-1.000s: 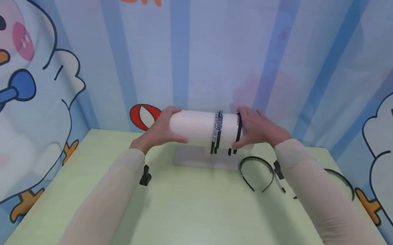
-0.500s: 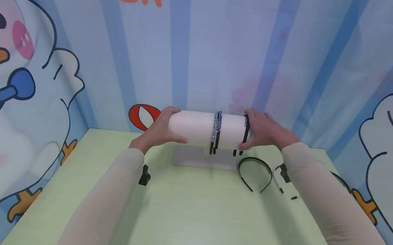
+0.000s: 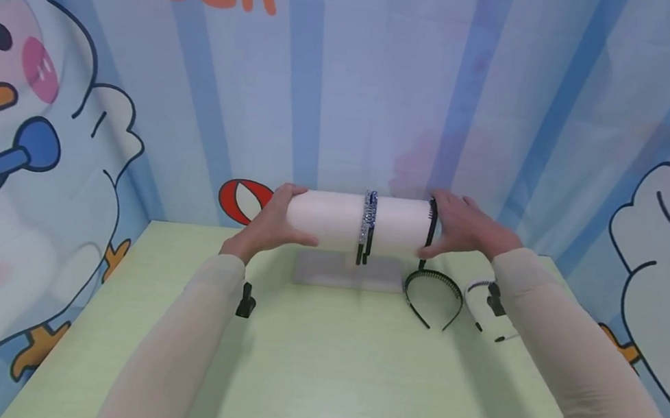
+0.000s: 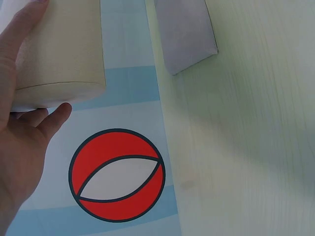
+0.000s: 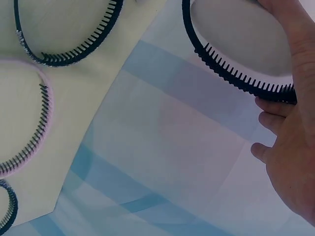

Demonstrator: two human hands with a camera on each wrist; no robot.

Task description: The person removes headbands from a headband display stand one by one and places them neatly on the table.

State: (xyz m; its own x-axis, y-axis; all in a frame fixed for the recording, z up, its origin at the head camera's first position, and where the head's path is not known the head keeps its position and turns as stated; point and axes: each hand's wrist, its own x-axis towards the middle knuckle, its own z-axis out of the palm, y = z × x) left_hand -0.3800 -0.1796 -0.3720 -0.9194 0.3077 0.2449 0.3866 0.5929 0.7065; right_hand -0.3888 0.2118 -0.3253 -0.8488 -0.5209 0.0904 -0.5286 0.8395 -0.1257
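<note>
A white padded headband roll (image 3: 334, 217) lies level on its stand, whose pale base (image 3: 321, 273) rests on the table. My left hand (image 3: 271, 222) holds the roll's left end, thumb in front and fingers behind; the left wrist view shows fingertips at the end face. Near the middle of the roll sit two glittery headbands (image 3: 369, 211), side by side. At the right end, my right hand (image 3: 463, 227) grips a black toothed headband (image 3: 432, 221), thumb low and fingers on top. In the right wrist view, this headband (image 5: 231, 76) stands around the roll's end face.
On the table to the right lie a black toothed headband (image 3: 435, 276), a pale pink one (image 5: 47, 105) and another dark one (image 5: 12, 206). A blue striped cloth (image 3: 363, 67) with cartoon ducks hangs behind the table. Small black parts (image 3: 246, 301) show at the sleeves.
My right hand has slid the black toothed headband to the right along the roll, up to its right end. My left hand has stayed on the left end.
</note>
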